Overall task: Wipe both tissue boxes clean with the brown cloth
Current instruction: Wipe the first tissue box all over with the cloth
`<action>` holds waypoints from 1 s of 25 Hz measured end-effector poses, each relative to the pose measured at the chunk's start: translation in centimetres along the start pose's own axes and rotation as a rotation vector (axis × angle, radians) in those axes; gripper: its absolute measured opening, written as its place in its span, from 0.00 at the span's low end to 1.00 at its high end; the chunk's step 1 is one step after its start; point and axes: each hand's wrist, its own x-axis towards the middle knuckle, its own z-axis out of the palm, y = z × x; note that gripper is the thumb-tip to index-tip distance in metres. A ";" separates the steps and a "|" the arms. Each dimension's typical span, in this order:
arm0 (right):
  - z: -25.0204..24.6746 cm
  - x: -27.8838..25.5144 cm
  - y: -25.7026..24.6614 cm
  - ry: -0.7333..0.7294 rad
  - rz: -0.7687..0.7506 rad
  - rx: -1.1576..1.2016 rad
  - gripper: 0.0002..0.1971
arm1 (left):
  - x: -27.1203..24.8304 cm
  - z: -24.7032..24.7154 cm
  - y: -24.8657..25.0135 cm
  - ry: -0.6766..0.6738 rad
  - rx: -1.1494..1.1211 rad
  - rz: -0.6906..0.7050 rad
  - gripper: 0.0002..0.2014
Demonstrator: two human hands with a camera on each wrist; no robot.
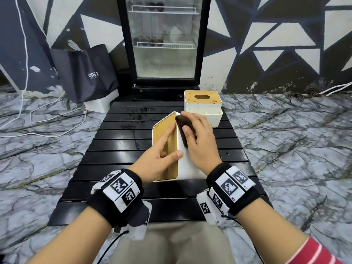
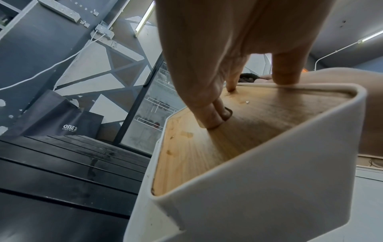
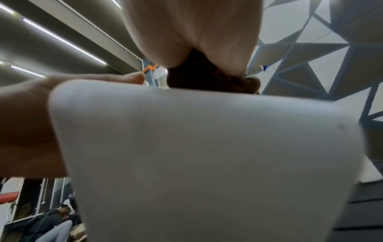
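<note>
Near tissue box (image 1: 187,166) stands tipped on the slatted table (image 1: 118,145), baring its white wall. The left hand (image 1: 160,155) grips it, fingers in the lid slot, thumb over the edge, bracing it against the right hand (image 1: 200,141) clasping the brown cloth (image 1: 183,123) to that wall; the far tissue box (image 1: 202,103) waits upright

Two tissue boxes (image 1: 188,165) (image 1: 202,107) (one cloth (image 1: 182,124))
</note>
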 end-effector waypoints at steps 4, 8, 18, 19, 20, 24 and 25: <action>-0.1 -2.2 0.0 0.001 -0.007 0.015 0.19 | 0.4 0.0 -0.1 -0.010 -0.012 -0.001 0.33; -0.3 -1.2 0.0 0.009 -0.002 0.019 0.18 | 0.6 0.3 0.1 -0.013 0.007 -0.013 0.34; 0.2 -0.9 0.1 0.015 -0.014 0.031 0.18 | 0.6 0.0 -0.3 -0.005 -0.023 -0.023 0.34; 0.1 -0.8 0.0 0.008 -0.018 0.032 0.18 | 0.6 0.0 -0.3 -0.005 -0.023 -0.021 0.35; 0.1 -0.3 0.0 -0.001 -0.017 0.030 0.18 | 0.6 -0.1 -0.3 -0.007 -0.027 -0.021 0.35; -0.2 1.7 0.3 -0.049 0.021 0.023 0.16 | 0.5 -0.4 -0.4 -0.004 -0.062 -0.029 0.37; -0.2 1.8 0.5 -0.050 0.028 0.020 0.16 | 0.6 -0.5 -0.5 -0.004 -0.061 -0.031 0.38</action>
